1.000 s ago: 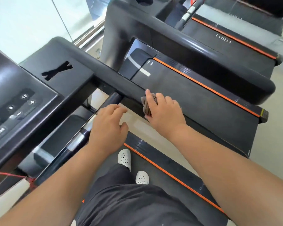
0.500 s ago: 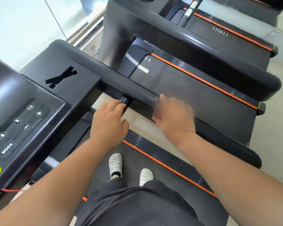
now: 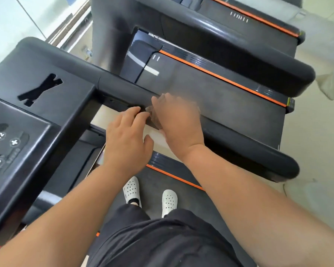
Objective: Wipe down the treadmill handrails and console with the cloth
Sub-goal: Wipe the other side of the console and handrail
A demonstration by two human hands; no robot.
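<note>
Wiping step: right hand (image 3: 178, 122) clamps cloth (image 3: 152, 117) on right handrail (image 3: 123, 89), left hand (image 3: 126, 135) loose-fingered beside it; next probably calls for sweeping toward rail's end.

Handrail (image 3: 239, 143): glossy black. Console (image 3: 27, 120) is black too, with white plus, minus and 12 marks. The cloth (image 3: 154, 117) reads brownish-grey, though it's blurred. An orange stripe (image 3: 174, 177) edges my dark grey belt (image 3: 152, 183), and there's the same orange on the next treadmill (image 3: 229, 105). My shoes (image 3: 131, 189) are white, dotted with small holes; trousers (image 3: 162, 243) black; floor (image 3: 316, 132) pale cream.
</note>
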